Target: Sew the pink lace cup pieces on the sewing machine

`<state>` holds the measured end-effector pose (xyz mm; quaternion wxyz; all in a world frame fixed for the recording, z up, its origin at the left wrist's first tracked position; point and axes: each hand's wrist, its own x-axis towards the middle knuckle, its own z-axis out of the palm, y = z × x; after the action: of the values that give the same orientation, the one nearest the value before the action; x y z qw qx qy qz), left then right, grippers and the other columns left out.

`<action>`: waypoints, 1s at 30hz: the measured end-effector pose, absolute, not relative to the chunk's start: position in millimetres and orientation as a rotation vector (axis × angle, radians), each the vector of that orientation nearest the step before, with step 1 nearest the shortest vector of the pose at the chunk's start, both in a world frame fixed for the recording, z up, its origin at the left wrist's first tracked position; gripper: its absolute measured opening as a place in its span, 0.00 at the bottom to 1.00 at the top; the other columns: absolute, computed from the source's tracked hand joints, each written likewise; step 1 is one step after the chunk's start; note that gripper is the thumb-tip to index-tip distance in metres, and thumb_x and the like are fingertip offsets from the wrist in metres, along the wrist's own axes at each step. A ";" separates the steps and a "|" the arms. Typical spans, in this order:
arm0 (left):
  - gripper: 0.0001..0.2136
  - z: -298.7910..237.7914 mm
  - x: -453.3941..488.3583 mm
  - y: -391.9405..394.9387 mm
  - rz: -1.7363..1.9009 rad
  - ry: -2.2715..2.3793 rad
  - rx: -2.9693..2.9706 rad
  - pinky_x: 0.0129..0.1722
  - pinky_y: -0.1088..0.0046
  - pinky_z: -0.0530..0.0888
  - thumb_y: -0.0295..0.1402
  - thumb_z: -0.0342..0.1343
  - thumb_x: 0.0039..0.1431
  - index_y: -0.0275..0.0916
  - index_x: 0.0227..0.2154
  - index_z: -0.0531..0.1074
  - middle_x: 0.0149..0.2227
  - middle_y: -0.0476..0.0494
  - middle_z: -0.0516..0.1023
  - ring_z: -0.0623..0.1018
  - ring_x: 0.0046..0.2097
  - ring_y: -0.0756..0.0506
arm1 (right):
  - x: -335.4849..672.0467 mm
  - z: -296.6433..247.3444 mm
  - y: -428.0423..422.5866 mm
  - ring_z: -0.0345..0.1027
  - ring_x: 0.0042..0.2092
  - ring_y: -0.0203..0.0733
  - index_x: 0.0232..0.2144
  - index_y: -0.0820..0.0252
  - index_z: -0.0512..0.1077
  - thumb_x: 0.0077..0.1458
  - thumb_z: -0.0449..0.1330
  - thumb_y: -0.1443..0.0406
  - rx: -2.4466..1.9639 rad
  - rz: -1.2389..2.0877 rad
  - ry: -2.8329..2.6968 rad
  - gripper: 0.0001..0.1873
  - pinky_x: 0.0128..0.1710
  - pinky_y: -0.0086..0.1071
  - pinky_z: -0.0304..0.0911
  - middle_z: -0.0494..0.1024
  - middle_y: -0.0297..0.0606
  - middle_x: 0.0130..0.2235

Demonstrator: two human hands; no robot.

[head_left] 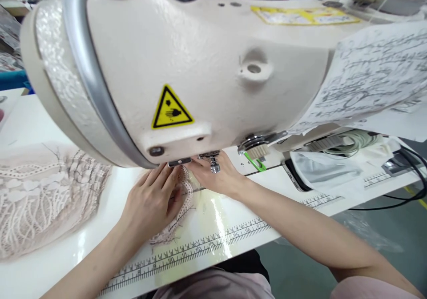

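Observation:
A cream sewing machine head [187, 63] fills the upper view and hides the needle area. Under it lies a narrow strip of pale pink lace [182, 201] on the white table [50, 263]. My left hand [151, 201] rests flat on the lace, fingers stretched toward the presser foot. My right hand [216, 177] lies on the table just right of the lace, its fingertips hidden beneath the machine head. A metal screw knob [214, 163] hangs over my right hand.
A pile of pink lace pieces [40, 197] lies at the left. Printed rulers [187, 250] run along the table's front edge. White lace fabric [373, 77] drapes over the machine at right, above cables [353, 141], a dark phone [295, 177] and a green clip [255, 161].

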<state>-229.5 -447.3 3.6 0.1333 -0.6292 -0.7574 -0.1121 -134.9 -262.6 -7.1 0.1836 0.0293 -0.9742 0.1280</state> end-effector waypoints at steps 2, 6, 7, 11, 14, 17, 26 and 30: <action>0.26 3.7 -229.5 -447.3 -0.322 -2.198 -1.820 0.53 0.54 0.75 0.37 0.50 0.62 0.31 0.62 0.61 0.57 0.32 0.72 0.73 0.58 0.34 | -135.7 -10.1 -261.0 0.72 0.45 0.43 0.43 0.52 0.75 0.64 0.50 0.71 0.089 0.330 -2.741 0.15 0.52 0.42 0.64 0.80 0.35 0.35; 0.26 3.3 -229.4 -447.5 -0.297 -2.202 -1.818 0.55 0.53 0.74 0.37 0.50 0.62 0.31 0.61 0.62 0.57 0.32 0.72 0.71 0.59 0.34 | -138.4 -10.5 -259.3 0.72 0.45 0.42 0.36 0.54 0.75 0.63 0.50 0.72 0.132 0.252 -2.636 0.14 0.53 0.40 0.62 0.81 0.35 0.38; 0.26 3.0 -229.6 -447.5 -0.288 -2.202 -1.823 0.55 0.53 0.74 0.37 0.50 0.63 0.31 0.61 0.62 0.57 0.32 0.72 0.71 0.60 0.34 | -139.1 -10.1 -259.2 0.71 0.45 0.42 0.35 0.55 0.74 0.63 0.51 0.72 0.150 0.225 -2.592 0.13 0.52 0.39 0.62 0.81 0.35 0.39; 0.26 6.2 -231.7 -446.2 -0.255 -2.202 -1.842 0.56 0.53 0.73 0.38 0.50 0.63 0.29 0.60 0.63 0.58 0.32 0.71 0.70 0.61 0.33 | -139.0 -6.8 -258.9 0.69 0.37 0.39 0.32 0.57 0.71 0.59 0.51 0.76 0.190 0.150 -2.508 0.13 0.47 0.37 0.60 0.80 0.33 0.36; 0.23 19.4 -231.1 -447.5 -0.250 -2.134 -1.869 0.55 0.54 0.74 0.36 0.52 0.62 0.29 0.57 0.66 0.56 0.32 0.74 0.73 0.57 0.34 | -135.1 -3.2 -257.6 0.67 0.35 0.38 0.32 0.57 0.70 0.58 0.49 0.77 0.211 0.199 -2.538 0.14 0.45 0.35 0.58 0.78 0.32 0.33; 0.11 39.2 -223.8 -458.2 -0.270 -1.898 -2.056 0.47 0.62 0.76 0.30 0.55 0.61 0.36 0.46 0.73 0.47 0.42 0.80 0.78 0.47 0.42 | -130.4 -1.0 -255.1 0.65 0.34 0.38 0.32 0.58 0.71 0.56 0.48 0.77 0.411 0.286 -2.573 0.15 0.41 0.33 0.56 0.78 0.32 0.34; 0.10 38.8 -189.6 -509.0 0.047 -1.634 -2.170 0.39 0.62 0.70 0.22 0.49 0.63 0.34 0.41 0.75 0.45 0.40 0.80 0.77 0.44 0.42 | -126.3 -0.9 -253.4 0.58 0.30 0.35 0.28 0.60 0.70 0.55 0.47 0.75 0.663 0.504 -2.674 0.14 0.35 0.31 0.51 0.76 0.31 0.32; 0.09 33.2 -184.0 -510.9 -0.016 -1.674 -2.082 0.37 0.63 0.70 0.19 0.49 0.62 0.28 0.40 0.74 0.42 0.36 0.81 0.78 0.43 0.41 | -125.1 -1.1 -252.8 0.58 0.31 0.37 0.26 0.60 0.69 0.53 0.47 0.73 0.653 0.543 -2.617 0.12 0.34 0.32 0.50 0.75 0.33 0.30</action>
<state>-184.0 -510.9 33.2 0.2327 -0.7578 -0.6095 -0.0057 -125.1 -252.8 -1.1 0.1937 0.2327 -0.9332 0.1937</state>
